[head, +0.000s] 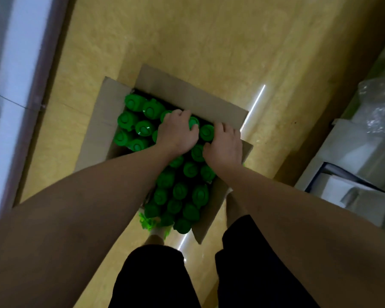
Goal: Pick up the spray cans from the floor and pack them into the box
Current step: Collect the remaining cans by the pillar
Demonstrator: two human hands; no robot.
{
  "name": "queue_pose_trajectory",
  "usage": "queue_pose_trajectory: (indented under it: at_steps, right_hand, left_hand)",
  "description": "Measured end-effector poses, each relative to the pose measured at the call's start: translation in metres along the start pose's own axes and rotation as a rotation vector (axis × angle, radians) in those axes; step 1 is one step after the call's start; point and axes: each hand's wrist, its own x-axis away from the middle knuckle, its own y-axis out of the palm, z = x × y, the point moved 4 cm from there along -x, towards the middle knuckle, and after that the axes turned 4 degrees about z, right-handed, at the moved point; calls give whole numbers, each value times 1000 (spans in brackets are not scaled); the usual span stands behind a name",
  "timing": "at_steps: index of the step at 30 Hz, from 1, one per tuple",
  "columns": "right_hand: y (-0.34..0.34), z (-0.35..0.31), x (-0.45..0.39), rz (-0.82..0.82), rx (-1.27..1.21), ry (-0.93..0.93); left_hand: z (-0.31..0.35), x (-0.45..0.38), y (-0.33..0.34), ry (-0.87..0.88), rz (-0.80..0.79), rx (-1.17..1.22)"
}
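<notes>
1. Down in the box (193,94), green-capped cans (140,127) stand packed upright, nearly filling it.
2. Your left hand (176,132) and right hand (226,147) press down, fingers curled over caps by the far-right flap.
3. Looks nearly finished; no loose cans visible on the floor (209,41).

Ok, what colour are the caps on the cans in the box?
Bright green caps, all alike, inside the brown cardboard box; clearest in the head view.

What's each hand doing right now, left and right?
Left hand: fingers curled over the green-capped cans in the box; grip cannot be told.
Right hand: same, resting on cans; cannot tell.
</notes>
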Motion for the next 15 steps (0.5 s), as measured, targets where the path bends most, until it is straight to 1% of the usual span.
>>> queue_pose_trajectory:
  at_steps: [2,4,9,13,15]
  right_hand:
    - [-28,-19,10,8,9,-3]
    - [-60,-47,31,26,29,-47]
    - [-143,-128,108,114,52,-120]
    - [-213,-192,175,194,93,-148]
    - [-252,-226,205,252,82,-178]
  left_hand:
    - [0,19,-31,5,13,-3]
    - [-1,45,-72,22,45,-11]
    - [-3,121,-183,77,164,-25]
    - [0,187,-292,152,254,-27]
    - [1,221,-352,196,340,-45]
